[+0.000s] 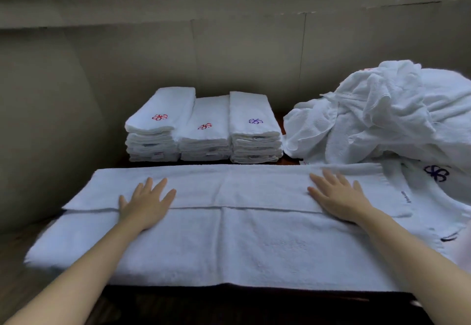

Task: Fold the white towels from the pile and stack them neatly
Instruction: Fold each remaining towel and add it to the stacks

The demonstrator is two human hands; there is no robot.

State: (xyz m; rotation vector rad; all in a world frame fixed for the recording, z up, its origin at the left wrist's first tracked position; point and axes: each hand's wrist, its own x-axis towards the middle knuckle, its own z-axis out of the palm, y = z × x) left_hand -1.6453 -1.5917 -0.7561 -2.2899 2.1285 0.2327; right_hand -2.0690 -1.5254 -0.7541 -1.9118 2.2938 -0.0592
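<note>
**Now: both palms flat on a half-folded towel**

Right now the towel [229, 235] being folded lies spread across the near edge of the table [254, 293], directly under the person's arms, its long axis running left to right. A far flap is already doubled over toward the person, its edge drawing a line across the width. The left hand [146, 203] rests on that edge near the towel's left end, and the right hand [336, 197] rests on the flap near its right end. Both have fingers straight and spread, palms down, pressing the cloth and gripping nothing. Forearms reach forward, roughly parallel, well apart.

Since the towel lies crosswise, the next fold probably brings one end over the other; each hand is near its own end, so either could lead.

Behind the towel stand three folded stacks [204, 131], side by side. The unfolded pile [395, 116] sits far right, nearer the right hand.
</note>
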